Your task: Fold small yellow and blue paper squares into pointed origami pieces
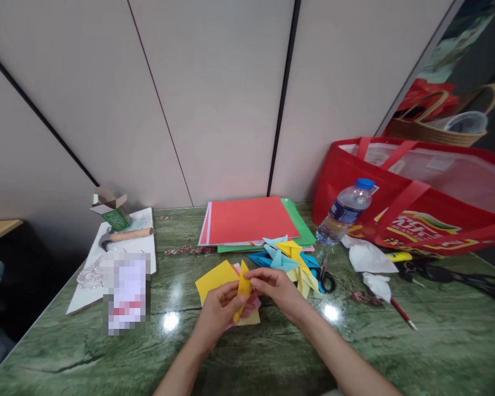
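Observation:
Between my two hands is a narrow folded piece of yellow paper (243, 286), held upright above the table. My left hand (221, 308) is closed on its lower left side, thumb in front. With thumb and fingertips, my right hand (274, 283) pinches its right edge near the top. Below and behind them lie loose square paper sheets (215, 278), yellow on top, with pink and pale ones partly hidden under my hands. Just beyond my right hand sits a pile of folded paper pieces (286, 257) in blue, light blue and yellow, with black-handled scissors (326, 278) beside it.
A stack of coloured paper (249, 220), red on top, lies against the wall. At right stand a water bottle (344, 213) and a red bag (400, 203), with tissues (371, 257) and a red pencil (403, 313) nearby. A hammer (126, 236) and small box (114, 213) are left.

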{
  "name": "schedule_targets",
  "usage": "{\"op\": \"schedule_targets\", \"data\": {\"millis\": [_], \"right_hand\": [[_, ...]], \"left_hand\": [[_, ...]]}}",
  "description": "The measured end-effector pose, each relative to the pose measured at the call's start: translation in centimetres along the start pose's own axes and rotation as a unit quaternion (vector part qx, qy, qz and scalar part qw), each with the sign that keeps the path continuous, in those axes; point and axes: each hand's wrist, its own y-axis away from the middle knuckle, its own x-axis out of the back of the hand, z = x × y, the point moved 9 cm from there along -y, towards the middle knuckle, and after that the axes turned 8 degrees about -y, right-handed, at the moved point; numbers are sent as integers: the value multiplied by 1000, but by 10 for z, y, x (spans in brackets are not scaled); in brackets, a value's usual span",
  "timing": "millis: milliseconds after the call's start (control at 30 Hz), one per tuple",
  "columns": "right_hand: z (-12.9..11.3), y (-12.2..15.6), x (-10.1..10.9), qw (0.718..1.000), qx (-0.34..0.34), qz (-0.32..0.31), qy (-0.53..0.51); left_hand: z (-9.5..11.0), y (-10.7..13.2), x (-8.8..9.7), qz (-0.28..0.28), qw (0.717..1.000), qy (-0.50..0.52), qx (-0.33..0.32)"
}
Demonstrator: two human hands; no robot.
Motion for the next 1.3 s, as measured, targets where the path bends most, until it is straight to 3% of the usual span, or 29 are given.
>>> {"op": "schedule_targets", "data": {"millis": [133,367,633,833,1100,1200,1300], "right_hand": [[-4,1,-1,1000,13,7,27],[3,2,-6,999,-2,-10,50],[3,3,-9,995,-7,-37,89],[-1,3,-11,989,21,-58,137],[-12,8,-18,969,73,-41,232],[-8,6,-15,974,58,-18,217],[-7,3,-6,978,56,19,199]], "left_hand": [[0,2,0,9,999,45,15],[2,3,-4,15,999,47,21],[-5,1,6,45,998,31,32],[-13,-1,22,115,992,17,47],[-11,0,26,131,991,26,33],[-2,-1,19,105,994,-22,10],[28,6,31,126,988,-83,-39]]}}
